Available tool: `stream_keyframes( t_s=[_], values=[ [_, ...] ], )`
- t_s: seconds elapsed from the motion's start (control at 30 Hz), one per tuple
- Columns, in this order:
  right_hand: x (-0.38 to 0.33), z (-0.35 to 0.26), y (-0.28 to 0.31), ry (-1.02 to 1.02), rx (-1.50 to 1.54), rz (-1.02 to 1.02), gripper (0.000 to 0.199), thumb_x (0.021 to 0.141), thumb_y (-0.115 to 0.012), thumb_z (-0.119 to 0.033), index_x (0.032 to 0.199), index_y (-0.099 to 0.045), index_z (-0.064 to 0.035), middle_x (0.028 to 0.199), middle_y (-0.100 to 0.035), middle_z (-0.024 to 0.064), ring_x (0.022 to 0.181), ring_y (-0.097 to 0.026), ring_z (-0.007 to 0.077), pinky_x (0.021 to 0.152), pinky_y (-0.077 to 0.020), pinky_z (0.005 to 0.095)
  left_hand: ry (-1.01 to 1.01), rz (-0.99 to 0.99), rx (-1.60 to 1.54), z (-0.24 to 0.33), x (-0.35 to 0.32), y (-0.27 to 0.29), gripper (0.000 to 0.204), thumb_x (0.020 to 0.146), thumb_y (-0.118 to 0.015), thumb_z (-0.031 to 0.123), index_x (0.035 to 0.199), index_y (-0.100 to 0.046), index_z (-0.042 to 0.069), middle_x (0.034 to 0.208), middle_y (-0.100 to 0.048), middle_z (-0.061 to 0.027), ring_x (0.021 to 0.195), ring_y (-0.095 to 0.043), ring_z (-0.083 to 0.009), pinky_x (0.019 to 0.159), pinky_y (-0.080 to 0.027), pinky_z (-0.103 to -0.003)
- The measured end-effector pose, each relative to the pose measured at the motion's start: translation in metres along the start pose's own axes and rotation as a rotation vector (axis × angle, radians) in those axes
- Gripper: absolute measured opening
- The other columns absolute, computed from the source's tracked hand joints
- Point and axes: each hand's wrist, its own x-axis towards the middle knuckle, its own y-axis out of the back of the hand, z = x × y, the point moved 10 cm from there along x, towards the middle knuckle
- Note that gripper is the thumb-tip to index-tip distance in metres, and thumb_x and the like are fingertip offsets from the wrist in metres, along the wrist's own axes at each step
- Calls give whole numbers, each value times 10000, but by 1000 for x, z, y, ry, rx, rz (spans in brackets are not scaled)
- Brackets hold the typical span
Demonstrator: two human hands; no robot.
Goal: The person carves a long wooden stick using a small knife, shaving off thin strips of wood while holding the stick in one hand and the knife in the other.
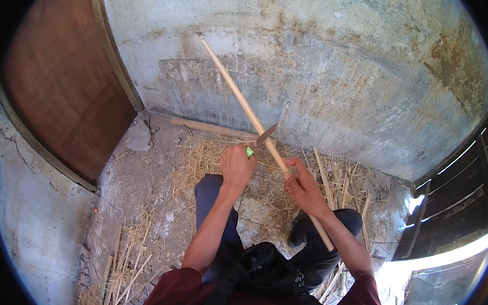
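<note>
Gripped in the right hand point(304, 191): one cane point(247, 111); left hand point(236, 166) holds one knife point(265, 135).

wall point(333, 65) close ahead, straw point(200, 160) underfoot

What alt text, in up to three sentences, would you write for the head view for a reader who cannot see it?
A seated person's left hand presses a green-handled knife against a long pale wooden stick, which the right hand grips lower down. Dry straw litters the concrete floor beside a brown wooden door.
</note>
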Motion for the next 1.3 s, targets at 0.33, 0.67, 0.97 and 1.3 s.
stream_keyframes(
  t_s=[0.33,0.67,0.97,1.3],
  values=[
    [-19,6,-37,-418,674,-166,303,1167,-505,-250,1463,-469,-200,767,-373,-41,546,-283,42,482,-224,233,-75,-33,-193,1,-12,-25,233,861,-754,151,947,-749,-65,856,-691,-322,842,-689,-516,774,-536,-594],
    [-24,-14,-32,-312,519,-114,280,1174,-469,-212,1451,-438,-193,755,-400,-37,546,-306,44,479,-250,233,-62,-32,-17,6,-5,-1,269,823,-773,197,900,-737,-59,845,-701,-305,825,-691,-497,776,-563,-573],
    [-15,-32,-25,-20,43,21,312,1138,-513,-134,1441,-447,-104,723,-510,1,625,-496,105,588,-429,300,-120,-60,-131,7,5,8,209,883,-761,223,888,-778,15,812,-720,-250,786,-687,-485,744,-569,-564],
    [-13,-59,-23,-8,93,70,313,1124,-522,-114,1430,-459,-82,772,-585,44,692,-590,129,650,-495,322,-118,249,-96,17,36,42,140,904,-718,135,889,-779,10,756,-691,-258,738,-695,-468,652,-527,-535]
  ],
)
